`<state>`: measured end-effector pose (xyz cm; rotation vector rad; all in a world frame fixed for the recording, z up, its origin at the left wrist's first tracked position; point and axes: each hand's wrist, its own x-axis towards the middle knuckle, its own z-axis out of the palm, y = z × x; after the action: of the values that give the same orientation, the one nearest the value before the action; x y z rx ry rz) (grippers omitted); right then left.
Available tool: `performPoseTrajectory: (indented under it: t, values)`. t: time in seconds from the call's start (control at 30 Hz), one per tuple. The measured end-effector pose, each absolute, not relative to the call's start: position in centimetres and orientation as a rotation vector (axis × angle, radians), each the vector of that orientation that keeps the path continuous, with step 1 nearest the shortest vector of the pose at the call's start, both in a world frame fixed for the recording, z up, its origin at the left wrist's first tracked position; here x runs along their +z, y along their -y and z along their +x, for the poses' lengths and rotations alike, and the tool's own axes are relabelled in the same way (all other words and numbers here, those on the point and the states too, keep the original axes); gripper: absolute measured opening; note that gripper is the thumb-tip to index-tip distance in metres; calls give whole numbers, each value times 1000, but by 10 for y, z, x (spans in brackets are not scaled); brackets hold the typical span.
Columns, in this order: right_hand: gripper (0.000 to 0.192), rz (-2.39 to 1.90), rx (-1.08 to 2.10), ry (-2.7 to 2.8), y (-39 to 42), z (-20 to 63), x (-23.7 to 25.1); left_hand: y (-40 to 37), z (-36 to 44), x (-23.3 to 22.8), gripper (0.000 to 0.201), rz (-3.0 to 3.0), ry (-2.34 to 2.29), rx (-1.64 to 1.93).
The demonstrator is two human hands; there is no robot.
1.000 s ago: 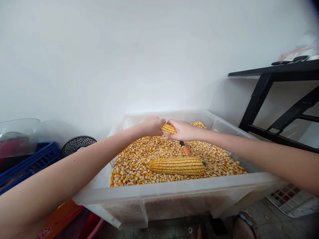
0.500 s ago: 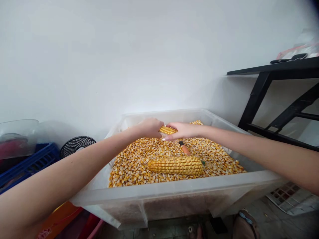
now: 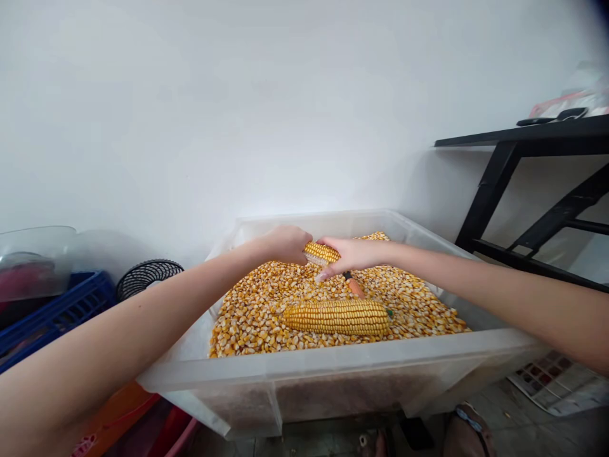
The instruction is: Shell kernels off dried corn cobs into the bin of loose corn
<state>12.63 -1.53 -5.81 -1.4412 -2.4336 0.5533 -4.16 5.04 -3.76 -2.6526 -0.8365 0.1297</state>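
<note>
Above the loose kernels, my left hand (image 3: 289, 244) is closed around the left end of a corn cob (image 3: 321, 252). A pale strip without kernels shows along the cob's near side. My right hand (image 3: 349, 254) is at the cob's right end, fingers over the far side and thumb held lower, off the bare strip. Whether its fingers press on the cob is partly hidden. A large, full ear of corn (image 3: 337, 317) lies on the kernels (image 3: 257, 304) nearer to me. Behind it, an orange-brown handle (image 3: 354, 287) with a black collar is partly covered.
The kernels fill a translucent plastic bin (image 3: 333, 358) against a white wall. A black table frame (image 3: 492, 190) stands at right. To the left are a blue crate (image 3: 61, 314) and a black round wire grille (image 3: 150, 277). A white basket (image 3: 556, 381) sits on the floor.
My right thumb has dropped away from the cob, showing more of its pale strip. My left hand keeps its hold, and the large ear has stayed put.
</note>
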Motion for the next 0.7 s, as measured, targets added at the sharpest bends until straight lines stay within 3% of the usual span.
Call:
performPoseTrajectory:
  t: [0.1,0.2,0.37,0.57,0.7]
  values:
    - [65,-1314,720,2429,14,129,-58,-52,-42,-40,44,-2679,849,148]
    - [58,-1422,602,2354,12,125,-61,-53,-41,-40,44,-2711,893,149]
    - [67,-1548,463,2253,11,121,-62,-53,-41,-36,48,-2742,922,143]
    - [67,-1380,786,2047,1,130,-66,-59,-46,-36,39,-2860,1071,39]
    - [52,-1313,843,1843,-9,136,-64,-62,-47,-35,34,-3032,1324,-123]
